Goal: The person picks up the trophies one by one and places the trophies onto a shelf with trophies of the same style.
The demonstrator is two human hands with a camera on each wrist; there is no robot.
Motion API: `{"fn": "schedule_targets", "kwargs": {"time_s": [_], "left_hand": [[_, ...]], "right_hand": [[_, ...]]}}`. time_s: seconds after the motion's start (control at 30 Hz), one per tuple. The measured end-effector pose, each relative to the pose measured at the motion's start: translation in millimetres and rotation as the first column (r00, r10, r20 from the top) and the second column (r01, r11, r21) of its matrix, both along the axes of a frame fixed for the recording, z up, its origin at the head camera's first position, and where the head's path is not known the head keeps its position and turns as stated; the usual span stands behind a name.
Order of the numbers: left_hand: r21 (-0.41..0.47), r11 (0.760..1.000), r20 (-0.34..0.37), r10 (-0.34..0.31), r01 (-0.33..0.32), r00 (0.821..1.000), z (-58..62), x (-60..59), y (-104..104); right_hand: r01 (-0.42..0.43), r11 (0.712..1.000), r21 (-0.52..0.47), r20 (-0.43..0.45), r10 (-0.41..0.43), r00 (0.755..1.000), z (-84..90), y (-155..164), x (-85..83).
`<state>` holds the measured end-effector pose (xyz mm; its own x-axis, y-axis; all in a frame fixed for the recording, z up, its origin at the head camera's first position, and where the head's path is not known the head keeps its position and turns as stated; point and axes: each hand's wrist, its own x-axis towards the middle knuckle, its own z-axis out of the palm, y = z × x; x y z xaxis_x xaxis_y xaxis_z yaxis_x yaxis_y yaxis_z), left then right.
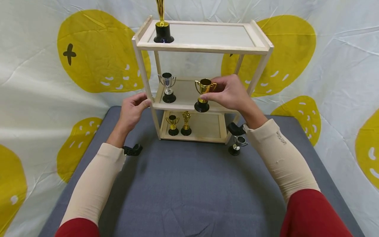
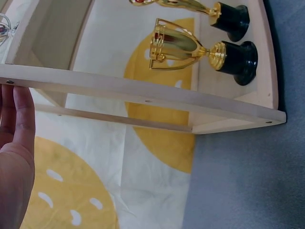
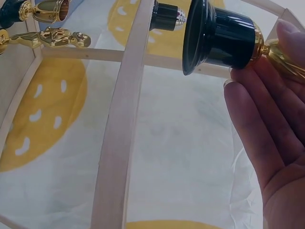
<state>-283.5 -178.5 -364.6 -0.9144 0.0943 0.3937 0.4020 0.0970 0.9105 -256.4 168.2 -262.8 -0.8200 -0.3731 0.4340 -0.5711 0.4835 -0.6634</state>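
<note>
My right hand [image 1: 232,93] holds a gold trophy cup [image 1: 205,86] by its lower bowl and stem, between thumb and fingers. The cup stands upright in front of the middle tier of a wooden shelf [image 1: 202,48]; its black base [image 3: 228,38] shows in the right wrist view. My left hand [image 1: 132,110] pinches the shelf's left post at middle-tier height. A silver trophy cup [image 1: 167,80] sits on that tier at the left. On the bottom tier are a small gold trophy cup [image 1: 172,122] and a gold figurine trophy [image 1: 186,121].
A tall gold trophy [image 1: 163,33], its top cut off, stands at the left of the top tier. Another silver cup [image 1: 239,142] is on the grey tabletop [image 1: 189,184] near the shelf's right front leg. A white cloth with yellow shapes [image 1: 97,56] hangs behind.
</note>
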Motion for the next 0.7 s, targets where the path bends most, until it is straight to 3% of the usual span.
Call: {"fn": "schedule_targets", "kwargs": {"time_s": [0.37, 0.7], "left_hand": [[-0.007, 1.000, -0.002, 0.002, -0.002, 1.000, 0.6, 0.4, -1.4], [-0.020, 1.000, 0.000, 0.004, -0.004, 1.000, 0.0, 0.4, -1.1]], "right_hand": [[0.014, 1.000, 0.004, -0.010, -0.014, 1.000, 1.2, -6.8, -14.0], [0.064, 0.998, 0.025, 0.048, -0.065, 0.997, 2.6, -15.3, -21.7]]}}
